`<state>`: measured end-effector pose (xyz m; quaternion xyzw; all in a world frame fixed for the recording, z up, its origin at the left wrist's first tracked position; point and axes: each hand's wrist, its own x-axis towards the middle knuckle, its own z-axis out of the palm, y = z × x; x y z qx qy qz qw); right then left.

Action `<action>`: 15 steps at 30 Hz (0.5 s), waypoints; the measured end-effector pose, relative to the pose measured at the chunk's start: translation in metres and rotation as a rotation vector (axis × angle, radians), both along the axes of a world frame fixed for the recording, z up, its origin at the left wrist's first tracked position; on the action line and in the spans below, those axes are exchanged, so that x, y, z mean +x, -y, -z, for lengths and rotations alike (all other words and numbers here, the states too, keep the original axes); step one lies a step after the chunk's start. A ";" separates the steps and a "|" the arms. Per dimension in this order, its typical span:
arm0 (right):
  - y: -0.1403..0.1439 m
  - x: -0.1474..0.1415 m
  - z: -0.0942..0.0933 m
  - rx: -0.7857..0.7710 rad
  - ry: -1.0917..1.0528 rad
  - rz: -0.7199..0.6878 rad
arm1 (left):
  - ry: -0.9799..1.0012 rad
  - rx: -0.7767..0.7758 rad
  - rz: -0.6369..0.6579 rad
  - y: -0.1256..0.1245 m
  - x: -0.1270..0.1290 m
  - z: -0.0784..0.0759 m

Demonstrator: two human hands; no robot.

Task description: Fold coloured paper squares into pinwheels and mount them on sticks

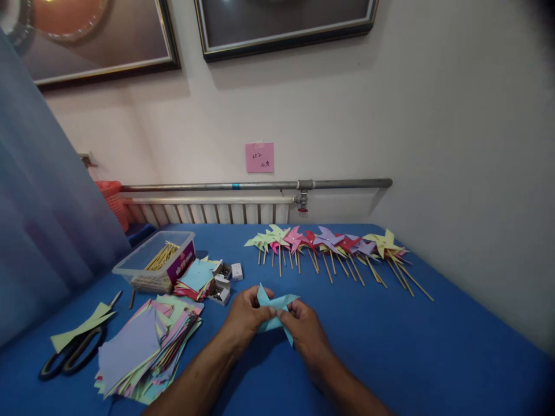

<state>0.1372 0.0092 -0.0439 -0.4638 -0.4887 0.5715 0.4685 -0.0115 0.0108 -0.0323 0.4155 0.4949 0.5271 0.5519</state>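
while l hand (248, 312) & r hand (304, 328) pinch it nr the middle, the blue paper pinwheel (277, 302) is up over the blue table (390, 346)!
both grips narrow, one each side, tips meeting at centre; off l, paper stack (130, 349) beside scissors (78, 342), tub (184, 261) w/ sticks (162, 257) behind, small white boxes (221, 293) nr it; back r, a row of multi-col pinwheels (329, 238) on sticks.

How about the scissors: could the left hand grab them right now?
Probably not directly: the left hand is pinching blue paper, and a paper stack lies between it and the scissors.
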 end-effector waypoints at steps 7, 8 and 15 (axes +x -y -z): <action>-0.003 0.005 0.003 0.022 0.039 0.042 | -0.219 0.159 -0.263 0.000 -0.041 -0.040; -0.003 0.006 0.003 0.019 0.044 0.050 | -0.314 0.196 -0.349 -0.001 -0.053 -0.045; -0.006 0.009 0.001 0.035 0.031 0.069 | -1.129 0.057 -0.335 0.000 -0.105 -0.064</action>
